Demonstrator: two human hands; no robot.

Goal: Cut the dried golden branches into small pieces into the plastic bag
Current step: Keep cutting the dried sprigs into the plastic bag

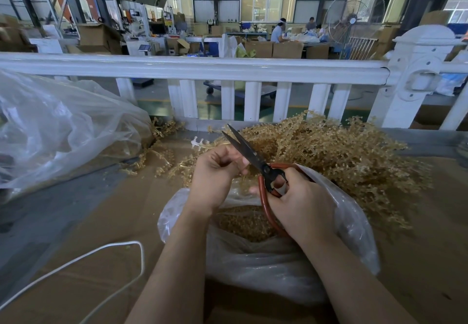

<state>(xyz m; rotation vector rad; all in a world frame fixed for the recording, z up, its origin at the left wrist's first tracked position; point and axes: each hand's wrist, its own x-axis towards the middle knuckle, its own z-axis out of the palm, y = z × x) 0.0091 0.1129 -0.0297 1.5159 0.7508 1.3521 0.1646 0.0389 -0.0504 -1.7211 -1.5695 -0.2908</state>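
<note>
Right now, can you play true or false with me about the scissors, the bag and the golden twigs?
1. The right hand holds the scissors by red handles. True.
2. The scissors' blades are closed tight. False: they stand slightly apart, tips pointing up and away.
3. The plastic bag under the hands already has small golden pieces inside. True.
4. The left hand is flat on the table. False: it is raised, fingers curled round a golden branch.
5. The big pile of golden branches lies left of the hands. False: it lies to the right.
</note>
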